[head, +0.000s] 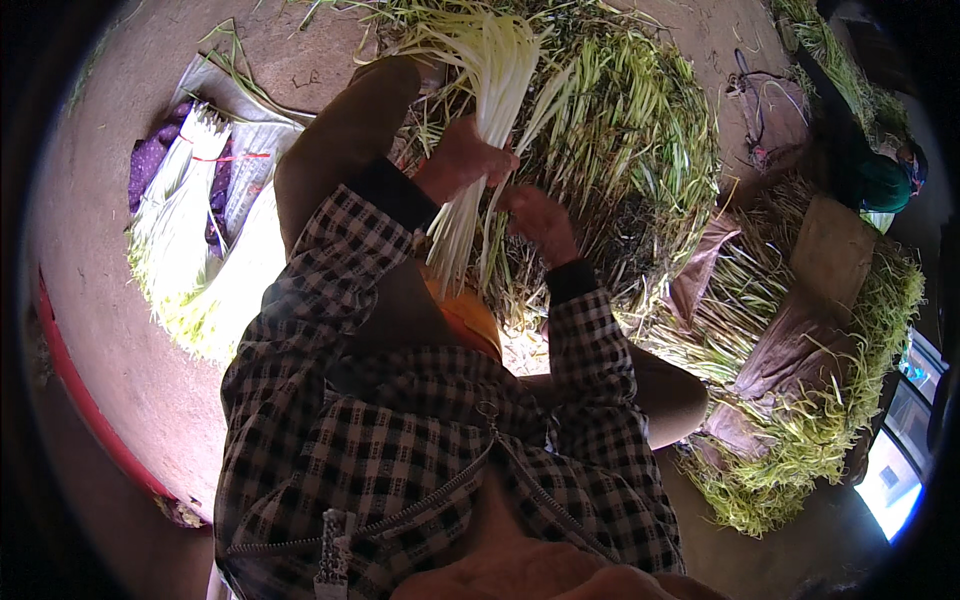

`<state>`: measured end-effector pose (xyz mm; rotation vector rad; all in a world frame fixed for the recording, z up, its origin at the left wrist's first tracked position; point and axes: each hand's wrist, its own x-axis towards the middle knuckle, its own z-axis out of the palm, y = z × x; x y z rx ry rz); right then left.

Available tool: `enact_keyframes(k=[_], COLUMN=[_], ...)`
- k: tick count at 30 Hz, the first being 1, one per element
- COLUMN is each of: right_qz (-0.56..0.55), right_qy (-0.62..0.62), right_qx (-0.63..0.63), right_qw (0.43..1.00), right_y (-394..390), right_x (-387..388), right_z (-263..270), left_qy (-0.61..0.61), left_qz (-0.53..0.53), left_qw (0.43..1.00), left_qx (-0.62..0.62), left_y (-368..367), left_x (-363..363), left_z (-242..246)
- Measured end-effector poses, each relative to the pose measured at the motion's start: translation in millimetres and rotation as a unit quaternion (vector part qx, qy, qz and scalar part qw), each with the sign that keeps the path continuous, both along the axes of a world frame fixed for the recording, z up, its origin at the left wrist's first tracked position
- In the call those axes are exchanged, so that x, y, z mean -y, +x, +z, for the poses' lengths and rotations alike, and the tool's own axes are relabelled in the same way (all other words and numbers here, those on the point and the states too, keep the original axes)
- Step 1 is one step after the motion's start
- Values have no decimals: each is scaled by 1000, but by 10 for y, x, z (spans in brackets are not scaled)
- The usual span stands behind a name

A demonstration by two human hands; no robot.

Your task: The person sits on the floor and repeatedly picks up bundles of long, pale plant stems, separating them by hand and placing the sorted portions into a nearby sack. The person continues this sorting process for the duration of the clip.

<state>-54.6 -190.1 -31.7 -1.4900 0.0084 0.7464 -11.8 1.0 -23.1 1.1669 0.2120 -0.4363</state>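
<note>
My left hand [466,159] is closed around a bundle of pale yellow-green leafy stalks [499,82], whose lower ends fan out below my fist. Just right of it, my right hand [538,219] has curled fingers beside a few loose stalks [536,124]; whether it pinches them is not clear. Behind both hands spreads a big heap of green and yellow leaves [622,120]. An orange cloth or bag [469,315] lies under the bundle, between my legs. At left, pale stalk bundles [180,202], one tied with red string [225,158], rest on purple cloth and pale sheeting.
On the right, a large pile of stalks [795,450] is partly covered with brown cloth [795,330]. Another person in a green top [885,184] is at the far right. A sack-like brown thing with a cord [776,112] lies on the floor. A red edge [82,405] curves at lower left.
</note>
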Motion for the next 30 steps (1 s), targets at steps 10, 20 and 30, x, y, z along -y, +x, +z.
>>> enact_keyframes(k=[10,20,30], right_qz=[202,26,143], right_qy=[-192,-63,-74], right_qx=[63,36,-10], right_qw=[958,997,987], right_y=[-589,-532,-553], right_x=[145,6,97], right_z=[-216,-45,-48], left_qy=[-75,-20,-99], left_qz=[87,28,2], left_qw=[993,998,994], left_qx=[37,-44,-54], left_y=[121,14,-9], left_x=[-129,-75,-35], left_z=[144,26,-94])
